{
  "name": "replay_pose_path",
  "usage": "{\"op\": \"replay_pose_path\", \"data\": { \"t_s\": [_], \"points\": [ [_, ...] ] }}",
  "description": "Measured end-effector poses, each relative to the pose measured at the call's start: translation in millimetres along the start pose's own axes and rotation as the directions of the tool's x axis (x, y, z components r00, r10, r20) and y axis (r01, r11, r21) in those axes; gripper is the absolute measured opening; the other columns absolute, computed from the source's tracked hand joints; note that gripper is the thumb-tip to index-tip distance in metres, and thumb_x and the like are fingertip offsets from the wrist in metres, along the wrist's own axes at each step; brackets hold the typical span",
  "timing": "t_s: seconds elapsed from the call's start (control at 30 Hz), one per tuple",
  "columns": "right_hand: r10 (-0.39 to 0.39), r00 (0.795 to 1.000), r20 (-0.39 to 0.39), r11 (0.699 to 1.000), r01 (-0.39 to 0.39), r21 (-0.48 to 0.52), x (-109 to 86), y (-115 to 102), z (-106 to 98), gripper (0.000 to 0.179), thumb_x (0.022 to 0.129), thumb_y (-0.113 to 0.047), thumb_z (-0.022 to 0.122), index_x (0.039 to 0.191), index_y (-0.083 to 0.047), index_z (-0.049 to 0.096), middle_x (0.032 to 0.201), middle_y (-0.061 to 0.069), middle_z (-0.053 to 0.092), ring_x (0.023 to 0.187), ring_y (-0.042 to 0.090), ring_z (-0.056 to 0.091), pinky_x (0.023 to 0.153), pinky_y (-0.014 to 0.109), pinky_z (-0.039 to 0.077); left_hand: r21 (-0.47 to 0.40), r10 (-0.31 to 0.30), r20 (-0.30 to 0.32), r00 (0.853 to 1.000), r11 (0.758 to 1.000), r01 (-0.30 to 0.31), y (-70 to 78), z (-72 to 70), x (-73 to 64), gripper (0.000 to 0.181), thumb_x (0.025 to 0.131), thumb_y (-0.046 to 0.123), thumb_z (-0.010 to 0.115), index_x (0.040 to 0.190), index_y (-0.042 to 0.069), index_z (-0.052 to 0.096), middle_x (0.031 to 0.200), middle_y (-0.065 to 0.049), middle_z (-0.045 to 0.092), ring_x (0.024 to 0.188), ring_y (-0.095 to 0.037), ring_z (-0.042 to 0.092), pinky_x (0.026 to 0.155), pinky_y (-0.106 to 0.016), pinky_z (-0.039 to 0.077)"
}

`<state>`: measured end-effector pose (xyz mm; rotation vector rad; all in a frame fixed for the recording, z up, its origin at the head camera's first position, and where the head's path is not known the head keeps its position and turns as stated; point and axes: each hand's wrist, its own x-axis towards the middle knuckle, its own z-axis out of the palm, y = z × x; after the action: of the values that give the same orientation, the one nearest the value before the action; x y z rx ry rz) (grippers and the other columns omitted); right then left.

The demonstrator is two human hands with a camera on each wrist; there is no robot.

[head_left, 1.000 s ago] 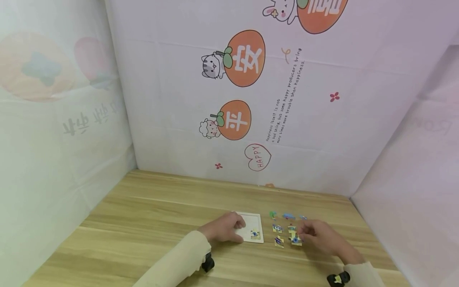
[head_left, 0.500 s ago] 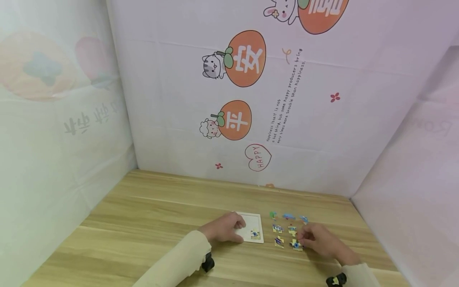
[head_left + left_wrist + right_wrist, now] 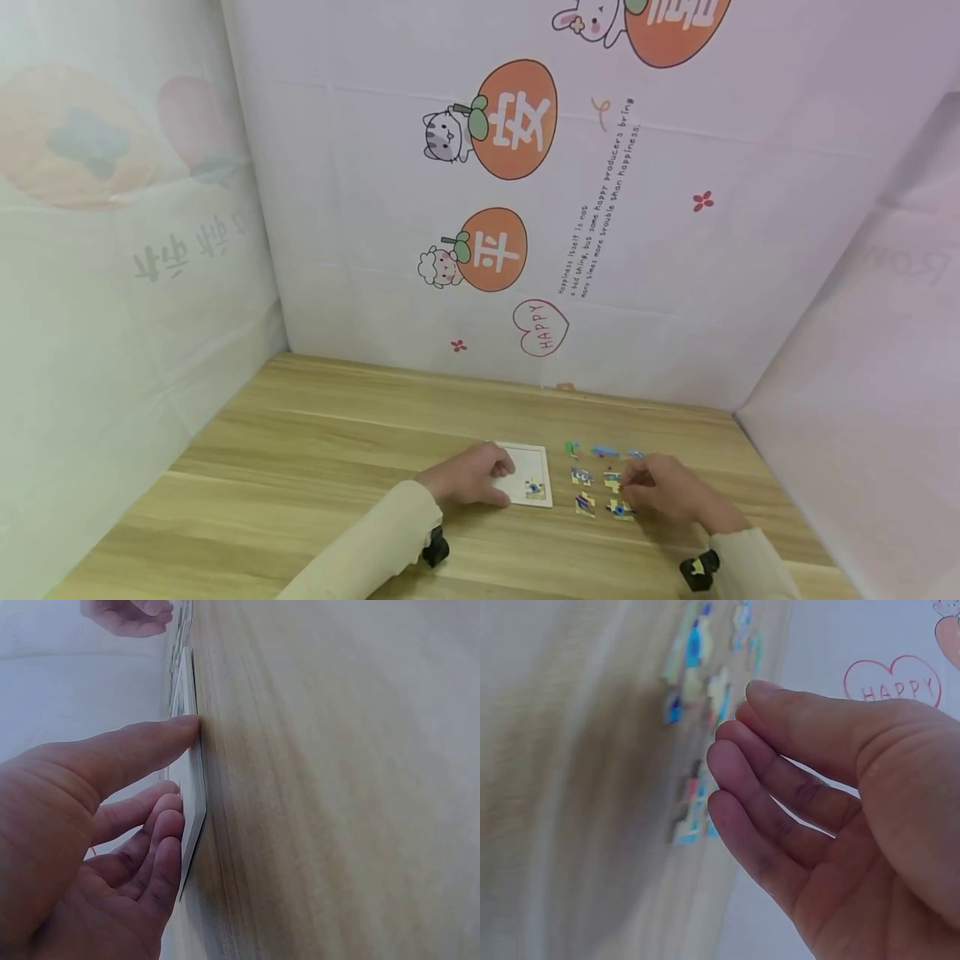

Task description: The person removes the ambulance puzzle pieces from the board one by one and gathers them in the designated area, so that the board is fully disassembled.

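Note:
My left hand (image 3: pixel 468 477) rests at the left side of a white puzzle tray (image 3: pixel 528 461). Its thumb lies along the near edge, and its curled fingers touch the tray in the left wrist view. One printed jigsaw piece (image 3: pixel 534 488) sits in the tray's near right corner. My right hand (image 3: pixel 667 487) hovers over the right side of the loose pieces, with nothing visible between its fingers in the right wrist view. Just beside its fingertips are a blue-and-yellow jigsaw piece (image 3: pixel 618 509) and another piece (image 3: pixel 611 481) above that.
More jigsaw pieces lie in loose rows right of the tray: a green one (image 3: pixel 572 448), a blue one (image 3: pixel 604 451) and several others. Everything stands on a wood-grain table (image 3: pixel 360 433). A printed white cloth (image 3: pixel 390 325) rises behind, with cloth walls at both sides.
The near right jigsaw piece has shifted slightly toward me and to the right. My right hand came nearer with it, then moved up and away from it. The left hand and tray stay put.

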<state>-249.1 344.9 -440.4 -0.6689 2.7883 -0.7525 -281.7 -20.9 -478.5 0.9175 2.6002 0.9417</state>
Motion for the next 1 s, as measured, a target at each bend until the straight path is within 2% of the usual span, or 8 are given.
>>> {"op": "replay_pose_path", "data": {
  "t_s": [0.13,0.33,0.57,0.7,0.83,1.0],
  "points": [
    [-0.024,1.000,-0.005,0.999,0.024,-0.041,10.5,-12.1,-4.3,0.009,0.094,-0.009,0.076,0.102,-0.007,0.074,0.100,0.003,0.077,0.089,0.011,0.071,0.078,0.024,0.060,-0.003,0.001,-0.003,1.000,1.000,-0.001,1.5,-1.7,-1.3,0.048,0.087,0.021,0.088,0.127,0.005,0.069,0.116,0.001,0.068,0.103,-0.006,0.060,0.096,-0.023,0.054],
    [-0.064,0.997,0.033,0.993,0.067,-0.092,31.4,-37.2,-1.7,0.017,0.093,-0.011,0.078,0.109,-0.006,0.075,0.107,0.006,0.077,0.096,0.021,0.073,0.083,0.040,0.064,0.012,0.009,0.004,1.000,1.000,-0.009,0.6,-1.3,-0.5,0.047,0.087,0.022,0.088,0.127,0.005,0.070,0.115,0.000,0.068,0.102,-0.006,0.060,0.096,-0.022,0.054],
    [-0.131,0.989,0.069,0.978,0.140,-0.153,59.6,-67.8,12.2,0.021,0.088,-0.008,0.081,0.108,-0.005,0.076,0.103,0.006,0.077,0.094,0.022,0.072,0.082,0.037,0.062,0.005,0.017,0.006,1.000,1.000,-0.017,2.3,-1.3,-0.4,0.046,0.087,0.020,0.088,0.126,0.004,0.069,0.115,-0.001,0.068,0.103,-0.007,0.060,0.095,-0.022,0.054],
    [-0.187,0.978,0.088,0.970,0.198,-0.140,71.6,-81.0,20.0,0.023,0.085,-0.002,0.079,0.108,-0.001,0.075,0.104,0.010,0.078,0.096,0.025,0.073,0.082,0.036,0.062,0.014,0.021,0.005,1.000,1.000,-0.021,4.7,-1.9,-0.6,0.045,0.086,0.019,0.088,0.125,0.004,0.070,0.114,0.000,0.068,0.102,-0.006,0.060,0.094,-0.021,0.054],
    [-0.194,0.975,0.109,0.973,0.205,-0.102,79.0,-90.5,29.0,0.026,0.084,0.000,0.076,0.110,0.000,0.076,0.105,0.011,0.078,0.094,0.021,0.072,0.080,0.033,0.062,0.017,0.018,0.009,1.000,1.000,-0.018,4.4,-1.1,0.1,0.045,0.087,0.020,0.088,0.125,0.004,0.069,0.114,0.000,0.069,0.102,-0.006,0.061,0.095,-0.021,0.054],
    [-0.190,0.973,0.128,0.975,0.202,-0.087,83.7,-96.2,40.2,0.026,0.086,0.003,0.077,0.112,0.002,0.076,0.111,0.013,0.078,0.099,0.024,0.073,0.084,0.037,0.063,0.011,0.016,0.014,1.000,1.000,-0.016,2.9,-1.1,0.6,0.044,0.087,0.019,0.088,0.125,0.004,0.069,0.116,0.000,0.069,0.104,-0.006,0.062,0.096,-0.021,0.054]
  ]
}}
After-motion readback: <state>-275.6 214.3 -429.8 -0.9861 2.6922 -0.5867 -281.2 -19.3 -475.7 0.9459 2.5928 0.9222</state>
